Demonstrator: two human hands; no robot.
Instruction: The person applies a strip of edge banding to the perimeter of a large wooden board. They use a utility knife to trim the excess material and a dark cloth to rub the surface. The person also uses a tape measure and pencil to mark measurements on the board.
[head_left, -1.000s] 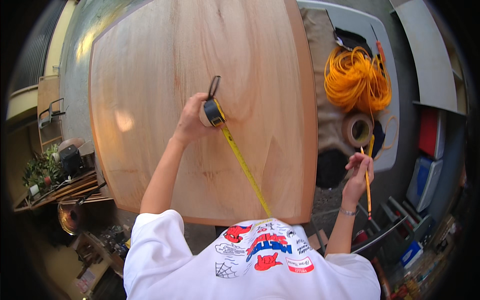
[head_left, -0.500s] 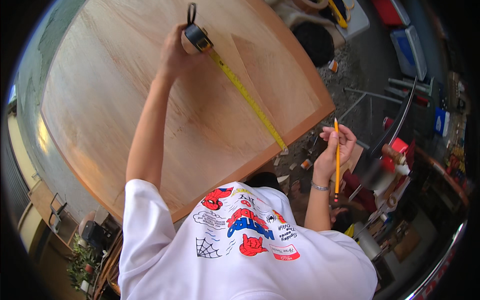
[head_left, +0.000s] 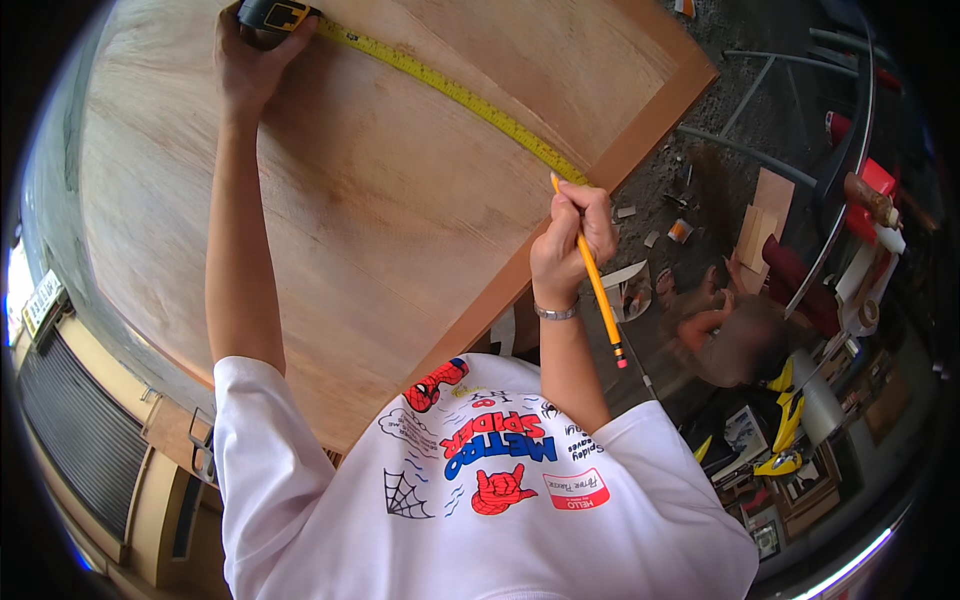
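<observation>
A wide wooden board with a reddish-brown edge strip lies in front of me. My left hand grips the black and yellow case of a tape measure over the far left part of the board. From it the yellow blade runs out across the wood toward the board's right edge. At that edge my right hand is closed around a yellow pencil, its tip pointing up and left, its pink eraser toward me. The right fingers are at the blade's end and cover it.
To the right, another person is low near the floor, partly blurred. Scraps litter the dark ground beside the board. Metal bars, a wood offcut and a yellow object are farther right. A grey shutter shows at lower left.
My right hand has come in from beside the board to its edge at the blade's end, with the pencil turned. My left hand and the tape case sit farther up and left in view.
</observation>
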